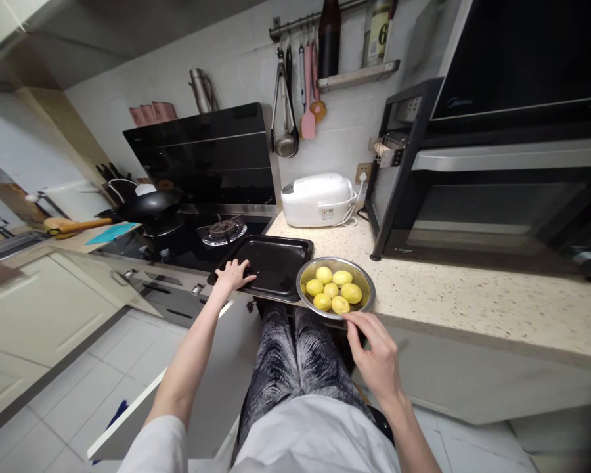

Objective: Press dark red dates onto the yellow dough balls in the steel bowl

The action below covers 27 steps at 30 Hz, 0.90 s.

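A black baking tray (pixel 276 266) is steadied at its near left corner by the left hand (pixel 232 274), whose grip is spread, the fingers laid flat on the tray's rim and floor, at the front edge of the speckled table (pixel 473 295). Just beside the tray, to its right and touching it or nearly so, a steel bowl (pixel 367 281) holding six yellow-green round fruits (pixel 333 290) is met at its near rim by the right hand (pixel 377 358); the thumb and forefinger are seen at the rim, but whether the grip is pinched on it cannot be told. A gas hob (pixel 221 230) is seen behind the tray, with a dark wok (pixel 150 205) on the far burner. A white rice cooker (pixel 318 199) is set against the tiled wall, and a large black oven (pixel 497 190) is stood on the table to the right
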Motion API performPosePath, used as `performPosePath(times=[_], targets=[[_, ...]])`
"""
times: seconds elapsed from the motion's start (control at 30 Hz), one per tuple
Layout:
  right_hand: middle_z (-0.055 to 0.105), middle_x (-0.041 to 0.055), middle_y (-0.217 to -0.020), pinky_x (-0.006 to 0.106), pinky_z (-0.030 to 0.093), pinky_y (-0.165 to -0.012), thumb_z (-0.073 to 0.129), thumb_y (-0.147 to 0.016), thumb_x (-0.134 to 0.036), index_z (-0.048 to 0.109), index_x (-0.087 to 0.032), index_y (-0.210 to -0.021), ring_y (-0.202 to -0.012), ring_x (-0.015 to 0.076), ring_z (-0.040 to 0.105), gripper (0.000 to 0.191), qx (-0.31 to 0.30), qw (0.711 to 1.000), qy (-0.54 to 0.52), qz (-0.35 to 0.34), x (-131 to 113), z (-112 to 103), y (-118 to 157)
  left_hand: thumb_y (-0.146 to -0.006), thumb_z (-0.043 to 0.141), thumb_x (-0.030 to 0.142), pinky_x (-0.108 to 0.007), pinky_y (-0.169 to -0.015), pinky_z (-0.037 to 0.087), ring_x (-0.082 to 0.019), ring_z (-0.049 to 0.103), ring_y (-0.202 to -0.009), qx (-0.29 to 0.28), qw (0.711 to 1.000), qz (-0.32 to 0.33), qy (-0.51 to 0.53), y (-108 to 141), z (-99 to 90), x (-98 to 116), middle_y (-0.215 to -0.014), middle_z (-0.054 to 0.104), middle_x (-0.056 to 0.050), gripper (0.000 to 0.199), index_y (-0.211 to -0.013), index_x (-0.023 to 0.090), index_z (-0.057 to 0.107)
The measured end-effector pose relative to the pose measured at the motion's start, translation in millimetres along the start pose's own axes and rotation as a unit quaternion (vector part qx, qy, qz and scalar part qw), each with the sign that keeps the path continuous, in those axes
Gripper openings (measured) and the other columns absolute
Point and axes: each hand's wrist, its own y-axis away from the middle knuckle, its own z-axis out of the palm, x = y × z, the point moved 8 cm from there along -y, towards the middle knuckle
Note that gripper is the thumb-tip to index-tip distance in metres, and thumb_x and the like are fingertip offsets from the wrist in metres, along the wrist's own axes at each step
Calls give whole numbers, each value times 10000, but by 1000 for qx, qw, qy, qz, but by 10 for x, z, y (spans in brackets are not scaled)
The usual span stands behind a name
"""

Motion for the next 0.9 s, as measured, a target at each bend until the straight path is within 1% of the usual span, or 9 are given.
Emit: performPosePath(times=[0.17, 0.27, 0.33, 0.43, 0.53, 0.6, 0.7, 0.8, 0.9], targets=[[762, 45, -982, 369, 577, -875, 581, -980, -97, 734, -242, -1083, -907, 200, 718, 234, 3, 1000, -4, 1, -20, -3, -12, -965, 559, 570, -718, -1028, 396, -408, 510, -1315, 12, 999, 39, 13, -19, -8, -25, -1364, 594, -191, 449, -1266, 239, 604], [765, 39, -980, 364, 576, -874, 586, -973, -92, 742, -242, -1083, -899, 196, 720, 243, 2, 1000, -11, -1, -52, 11, -20, -957, 586, 563, -698, -1055, 375, -391, 532, -1285, 25, 997, 68, 25, -50, -11, -58, -1319, 624, -168, 413, -1214, 241, 618], [766, 38, -976, 361, 576, -870, 589, -969, -91, 745, -241, -1075, -894, 197, 722, 241, 2, 1000, -15, -1, -63, 16, -26, -940, 619, 547, -644, -1058, 398, -378, 542, -1271, 37, 995, 88, 39, -81, 1, -73, -1294, 632, -153, 383, -1172, 243, 627], [766, 42, -981, 360, 574, -871, 589, -971, -92, 742, -237, -1070, -897, 200, 723, 233, -1, 1000, -15, -2, -63, 17, -30, -912, 662, 509, -535, -1016, 454, -352, 564, -1227, 56, 989, 120, 71, -135, 27, -79, -1248, 635, -137, 340, -1113, 236, 632], [764, 45, -987, 361, 568, -875, 591, -973, -92, 735, -234, -1077, -902, 200, 720, 228, -5, 1000, -11, -5, -51, 14, -25, -878, 693, 469, -462, -970, 478, -314, 599, -1124, 73, 979, 155, 113, -186, 34, -70, -1170, 647, -123, 310, -1044, 216, 629], [762, 45, -985, 363, 564, -881, 595, -971, -88, 731, -233, -1083, -901, 197, 716, 228, -5, 1000, -8, -10, -48, 10, -22, -844, 721, 450, -402, -942, 486, -270, 617, -1032, 80, 969, 186, 145, -205, 22, -47, -1089, 660, -99, 301, -987, 205, 619], [760, 41, -977, 358, 560, -880, 600, -968, -82, 727, -231, -1081, -893, 193, 712, 226, -4, 1000, -5, -14, -49, 13, -23, -819, 724, 412, -314, -852, 485, -204, 610, -885, 92, 952, 221, 191, -207, -13, -15, -946, 656, -41, 273, -931, 202, 592], [761, 40, -970, 354, 561, -875, 598, -972, -92, 727, -231, -1081, -887, 192, 712, 219, -7, 1000, -4, -15, -53, 29, -27, -845, 671, 390, -267, -738, 448, -159, 556, -754, 109, 940, 234, 225, -188, -46, 7, -827, 611, 11, 227, -913, 202, 563], [765, 40, -972, 355, 561, -878, 596, -976, -100, 728, -232, -1084, -887, 195, 715, 216, -8, 1000, -3, -13, -49, 34, -24, -858, 654, 406, -250, -708, 425, -140, 527, -722, 129, 929, 240, 252, -159, -86, 46, -802, 585, 29, 238, -914, 201, 547]])
